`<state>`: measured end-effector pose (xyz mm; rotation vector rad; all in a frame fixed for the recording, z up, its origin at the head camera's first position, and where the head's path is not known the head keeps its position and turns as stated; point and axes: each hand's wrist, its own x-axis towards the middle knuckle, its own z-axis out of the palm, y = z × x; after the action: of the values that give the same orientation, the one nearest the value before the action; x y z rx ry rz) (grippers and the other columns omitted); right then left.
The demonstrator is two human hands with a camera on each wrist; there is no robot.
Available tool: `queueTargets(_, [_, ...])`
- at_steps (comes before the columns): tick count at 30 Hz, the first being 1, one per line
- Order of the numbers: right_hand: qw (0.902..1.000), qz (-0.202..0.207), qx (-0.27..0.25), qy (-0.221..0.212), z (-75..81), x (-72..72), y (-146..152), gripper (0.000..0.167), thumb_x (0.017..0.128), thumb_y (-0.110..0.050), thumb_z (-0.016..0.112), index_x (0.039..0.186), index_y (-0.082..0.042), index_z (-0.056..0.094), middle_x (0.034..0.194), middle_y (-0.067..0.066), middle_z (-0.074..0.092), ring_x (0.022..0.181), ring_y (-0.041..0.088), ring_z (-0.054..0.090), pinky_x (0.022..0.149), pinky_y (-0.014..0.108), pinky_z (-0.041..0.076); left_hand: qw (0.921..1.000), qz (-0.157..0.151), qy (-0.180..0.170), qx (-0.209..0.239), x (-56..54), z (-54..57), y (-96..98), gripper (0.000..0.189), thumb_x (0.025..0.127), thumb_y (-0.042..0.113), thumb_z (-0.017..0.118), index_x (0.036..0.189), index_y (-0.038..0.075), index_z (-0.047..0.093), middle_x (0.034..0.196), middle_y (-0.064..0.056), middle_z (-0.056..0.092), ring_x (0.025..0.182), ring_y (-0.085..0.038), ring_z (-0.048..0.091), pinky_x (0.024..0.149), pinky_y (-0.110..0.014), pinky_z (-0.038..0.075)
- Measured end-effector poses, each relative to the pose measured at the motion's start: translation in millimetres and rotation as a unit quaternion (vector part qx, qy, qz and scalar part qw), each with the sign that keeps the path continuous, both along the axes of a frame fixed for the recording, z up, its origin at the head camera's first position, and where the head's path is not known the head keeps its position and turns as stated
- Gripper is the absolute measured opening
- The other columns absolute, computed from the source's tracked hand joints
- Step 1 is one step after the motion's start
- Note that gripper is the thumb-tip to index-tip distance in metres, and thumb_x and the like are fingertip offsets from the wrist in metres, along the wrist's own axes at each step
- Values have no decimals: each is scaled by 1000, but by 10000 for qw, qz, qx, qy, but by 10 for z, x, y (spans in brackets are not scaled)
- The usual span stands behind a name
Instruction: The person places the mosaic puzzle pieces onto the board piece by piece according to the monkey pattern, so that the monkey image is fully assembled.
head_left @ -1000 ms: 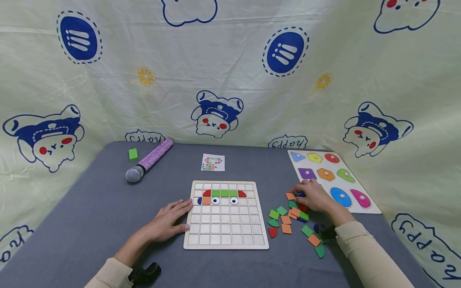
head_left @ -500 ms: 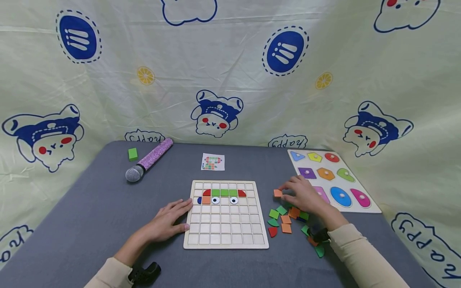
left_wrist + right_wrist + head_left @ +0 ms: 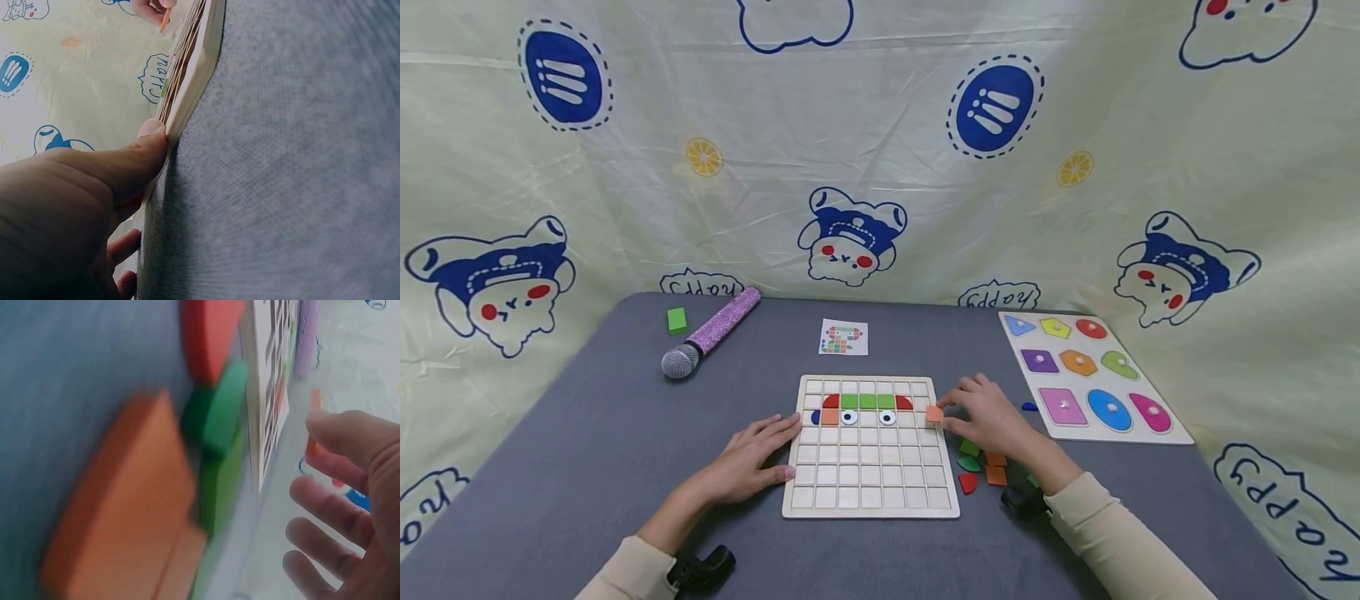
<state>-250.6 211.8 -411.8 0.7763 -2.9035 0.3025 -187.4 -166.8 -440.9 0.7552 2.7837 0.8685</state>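
A wooden grid board (image 3: 871,475) lies in front of me; red, green, blue and orange pieces and two eye tiles fill part of its upper rows. My left hand (image 3: 752,462) rests against the board's left edge, fingers extended and holding nothing. In the left wrist view its thumb (image 3: 150,140) touches the rim. Between thumb and forefinger, my right hand (image 3: 988,414) pinches an orange square tile (image 3: 934,414) over the board's upper right edge. The right wrist view shows that tile (image 3: 314,400) edge-on. Loose pieces, including a red one (image 3: 967,483), lie partly hidden beneath the right arm.
A small picture card (image 3: 844,337) lies behind the board. Far left are a glittery purple microphone (image 3: 724,323) and a green block (image 3: 677,322). A white knob puzzle (image 3: 1093,383) occupies the right rear, with a blue piece (image 3: 1029,407) beside it.
From the loose pile, my right hand has picked up the orange tile and carried it left to the board's right edge. My left hand stays in place.
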Motion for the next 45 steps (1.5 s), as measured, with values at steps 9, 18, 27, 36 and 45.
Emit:
queueTargets(9, [9997,174,94,123,-38,-12,-255,19,84,-29,70,101,-21,72,102,2,62,97,21,48,86,43,41,10000,25,-66,10,0,3,8,65,91,33,60,147,10,34,155,-9,31,142,-39,23,105,-66,19])
queueTargets(18, [9997,77,199,93,-80,-87,-382,19,82,-29,72,99,-21,73,97,-2,62,86,15,44,77,34,36,10000,40,-37,-28,0,-5,13,65,91,32,60,146,10,35,154,-8,32,142,-38,24,105,-66,20])
queueTargets(27, [9995,117,224,168,-100,-102,-429,17,82,-29,72,97,-22,73,94,-3,61,84,14,43,74,33,35,9999,-7,119,109,20,7,10,64,91,33,60,145,8,37,153,-12,34,140,-41,26,103,-67,21])
queueTargets(36, [9998,82,201,-53,-89,-89,-442,18,82,-28,72,99,-22,73,94,-2,60,82,13,40,71,29,31,10000,20,5,-48,13,13,9,64,92,33,59,146,9,34,154,-10,32,142,-39,24,105,-66,20])
queueTargets(45, [9998,-2,203,-90,-88,-88,-437,20,81,-30,74,100,-22,73,95,-2,61,84,14,42,72,30,32,10000,30,19,-53,7,9,17,64,91,31,60,146,9,35,154,-9,32,142,-38,25,104,-66,20])
